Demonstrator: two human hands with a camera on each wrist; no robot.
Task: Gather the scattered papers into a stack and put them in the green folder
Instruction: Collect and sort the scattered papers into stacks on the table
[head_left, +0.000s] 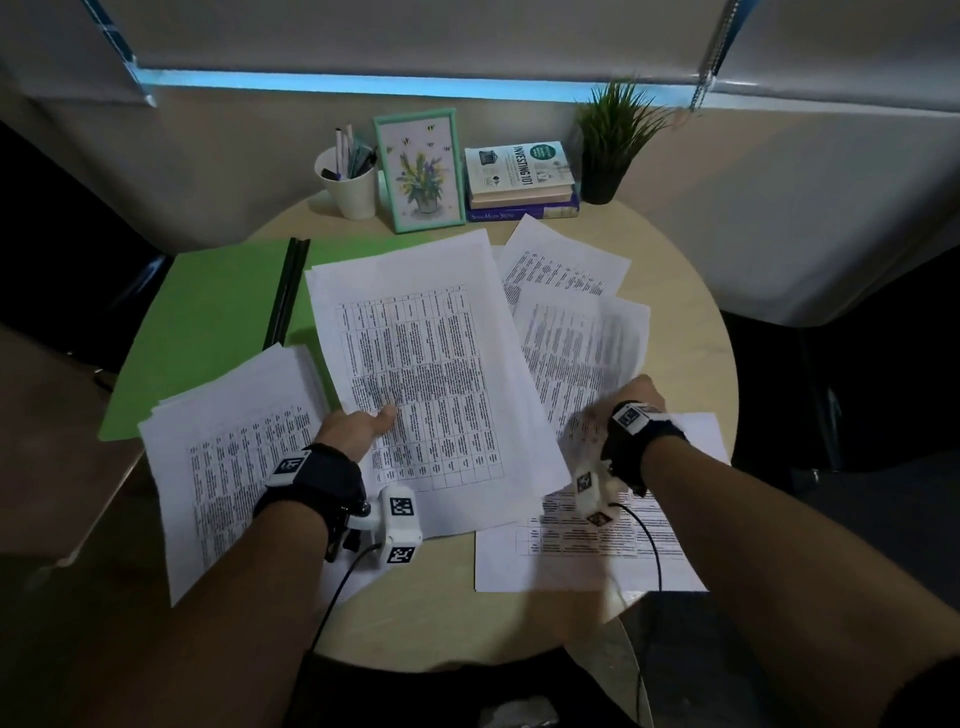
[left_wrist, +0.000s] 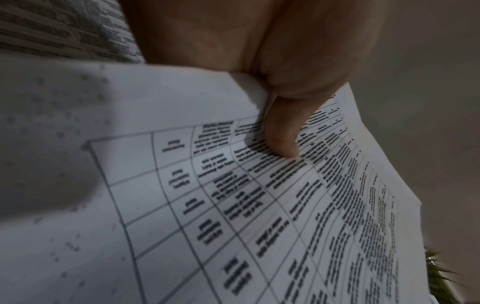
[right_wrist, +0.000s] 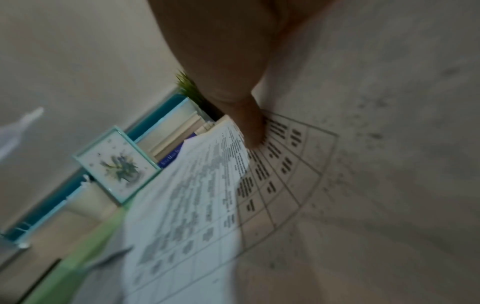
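The green folder (head_left: 208, 322) lies open on the left of the round table (head_left: 426, 618). Printed papers are spread across the table. My left hand (head_left: 363, 423) pinches the near edge of a large sheet (head_left: 426, 364), thumb (left_wrist: 280, 131) on top and fingers hidden beneath. A loose stack (head_left: 228, 457) lies under my left forearm, partly on the folder. My right hand (head_left: 636, 397), blurred, pinches a sheet (head_left: 576, 343) on the right, with its thumb (right_wrist: 249, 127) on the print. Two more sheets lie at the back right (head_left: 566, 260) and front right (head_left: 587, 556).
Along the table's far edge stand a white cup of pens (head_left: 350, 182), a mint picture frame (head_left: 420, 169), a pile of books (head_left: 519, 176) and a potted plant (head_left: 610, 140). A black strip (head_left: 288, 291) runs down the folder's middle. Bare tabletop shows near me.
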